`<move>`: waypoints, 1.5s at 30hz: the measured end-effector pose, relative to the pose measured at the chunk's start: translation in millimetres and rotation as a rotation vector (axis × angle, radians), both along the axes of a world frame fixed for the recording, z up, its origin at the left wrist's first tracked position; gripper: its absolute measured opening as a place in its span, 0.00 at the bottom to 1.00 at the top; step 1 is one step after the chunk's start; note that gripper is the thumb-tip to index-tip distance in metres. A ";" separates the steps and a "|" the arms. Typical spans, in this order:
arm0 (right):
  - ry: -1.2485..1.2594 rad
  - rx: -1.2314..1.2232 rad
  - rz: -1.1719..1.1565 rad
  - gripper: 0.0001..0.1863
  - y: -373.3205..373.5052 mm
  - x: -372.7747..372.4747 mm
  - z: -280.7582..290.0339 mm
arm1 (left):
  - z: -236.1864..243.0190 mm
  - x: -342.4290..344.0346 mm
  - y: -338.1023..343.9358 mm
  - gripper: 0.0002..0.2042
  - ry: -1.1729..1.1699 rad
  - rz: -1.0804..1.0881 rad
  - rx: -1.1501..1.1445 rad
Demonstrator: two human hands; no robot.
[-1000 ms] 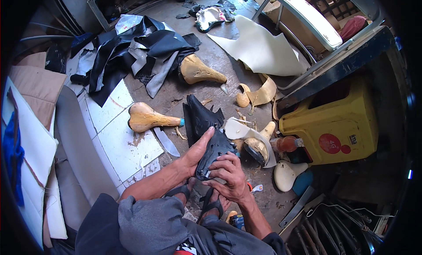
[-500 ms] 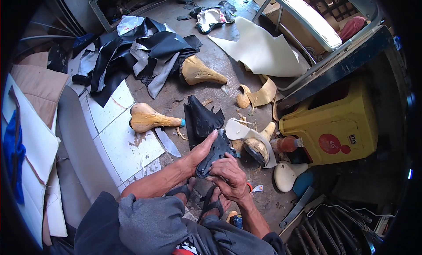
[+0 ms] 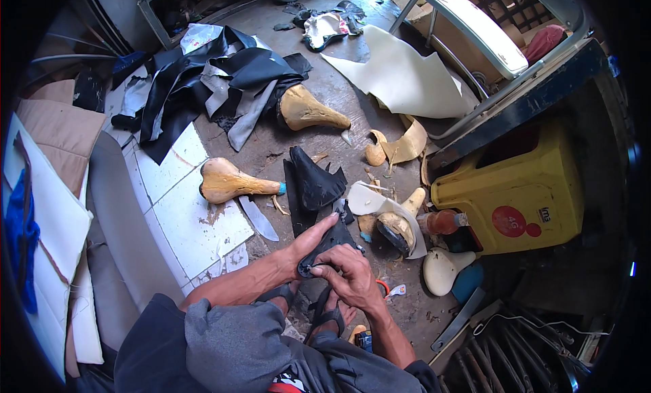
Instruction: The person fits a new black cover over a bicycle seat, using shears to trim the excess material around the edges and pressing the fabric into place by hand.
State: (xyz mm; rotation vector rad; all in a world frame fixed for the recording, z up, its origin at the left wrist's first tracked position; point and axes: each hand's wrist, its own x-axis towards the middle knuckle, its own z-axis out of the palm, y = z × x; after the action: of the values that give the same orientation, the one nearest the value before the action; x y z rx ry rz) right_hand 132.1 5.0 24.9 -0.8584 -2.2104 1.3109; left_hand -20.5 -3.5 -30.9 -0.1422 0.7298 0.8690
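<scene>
A black bicycle saddle piece (image 3: 338, 236), shaped like a saddle shell or cover, lies between my two hands above my feet. My left hand (image 3: 306, 245) wraps its left edge, thumb along the top. Pressed against its near, wide end are the fingers and thumb of my right hand (image 3: 349, 272); part of the piece is hidden under them. Just beyond sits a cut black leather piece (image 3: 317, 181). Left of that lies a tan saddle foam (image 3: 230, 181), with a knife blade (image 3: 258, 219) beside it.
Another tan saddle foam (image 3: 308, 108) rests by a heap of black leather scraps (image 3: 247, 74). To the right are a partly covered saddle (image 3: 397, 229), a bottle (image 3: 444, 223), a cream saddle (image 3: 446, 269) and a yellow plastic stool (image 3: 529, 189). A cream sheet (image 3: 413, 77) lies farther back.
The saddle piece and both hands have shifted slightly left. My right thumb now presses at the piece's near end, and its surface has tilted.
</scene>
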 end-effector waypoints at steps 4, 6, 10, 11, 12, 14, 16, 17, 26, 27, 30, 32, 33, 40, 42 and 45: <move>0.006 -0.098 0.012 0.09 1.7 0.5 0.5 | -2.7 -0.3 -2.0 0.21 -0.012 -0.033 0.004; 0.005 -0.136 0.014 0.09 1.4 0.3 0.7 | -2.7 -0.7 -2.2 0.21 -0.008 -0.034 0.006; 0.019 0.007 -0.018 0.09 -1.0 0.4 -3.6 | 2.0 -2.8 1.6 0.20 0.048 -0.055 0.029; 0.064 0.086 -0.020 0.08 -0.2 1.4 -4.8 | -0.2 -2.9 1.2 0.20 0.051 -0.053 0.030; 0.066 0.088 -0.018 0.08 -2.4 3.3 -3.4 | -4.9 -2.5 0.2 0.21 0.162 -0.059 0.071; 0.132 -0.297 -0.298 0.08 -8.1 12.7 -0.6 | -0.2 -0.4 3.9 0.21 0.265 -0.067 0.127; 0.164 -0.365 -0.418 0.09 -4.5 19.7 0.1 | 14.3 0.7 0.8 0.22 0.753 0.132 0.712; 0.195 -0.406 -0.483 0.09 -2.3 16.5 2.9 | 35.8 -12.3 -0.5 0.23 0.692 -0.082 0.819; 0.343 -0.504 -0.708 0.10 -11.2 6.2 -0.5 | 30.6 12.4 -22.3 0.17 0.732 -0.059 0.740; 0.341 -0.503 -0.711 0.10 -12.2 4.3 0.2 | 32.5 13.4 -23.6 0.16 0.590 -0.006 0.668; 0.407 -0.551 -0.760 0.10 -12.0 -0.5 2.9 | 36.9 20.2 -26.4 0.15 0.474 0.075 0.660; 0.437 -0.596 -0.743 0.10 -12.4 -3.8 2.8 | 35.6 15.8 -27.6 0.14 0.417 0.096 0.643; 0.387 -0.613 -0.733 0.11 -15.8 -4.2 7.9 | 34.2 14.3 -30.4 0.14 0.434 0.101 0.647; 0.459 -0.612 -0.758 0.11 -18.3 -2.9 0.5 | 34.1 14.6 -29.5 0.13 0.476 0.118 0.678; 0.410 -0.642 -0.703 0.11 -20.1 0.7 -0.1 | 34.6 11.7 -29.9 0.12 0.478 0.124 0.692; 0.417 -0.741 -0.675 0.12 -21.9 2.0 -2.6 | 35.9 11.1 -29.6 0.11 0.527 0.137 0.689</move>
State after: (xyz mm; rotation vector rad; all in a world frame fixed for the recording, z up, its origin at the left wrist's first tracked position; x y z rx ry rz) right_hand 134.1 -16.9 22.3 -1.2803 -0.9528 1.7279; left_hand -9.4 -33.1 5.0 0.6800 0.8695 1.2636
